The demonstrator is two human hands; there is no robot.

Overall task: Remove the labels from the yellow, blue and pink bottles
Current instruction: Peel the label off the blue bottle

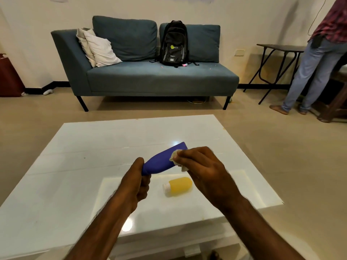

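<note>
A blue bottle (163, 160) is held above the white table (75, 166), tilted with its base up and to the right. My left hand (136, 182) grips its lower, cap end. My right hand (199, 166) pinches a crumpled pale label (176, 156) against the bottle's side. A yellow bottle (179, 185) with a white cap lies on its side on the table just below my hands, cap to the left. No pink bottle is in view.
A blue sofa (150, 76) with pillows and a black backpack (174, 44) stands beyond the table. A person in jeans (309, 72) stands at the far right beside a dark folding table (279, 48). Tiled floor surrounds the white table.
</note>
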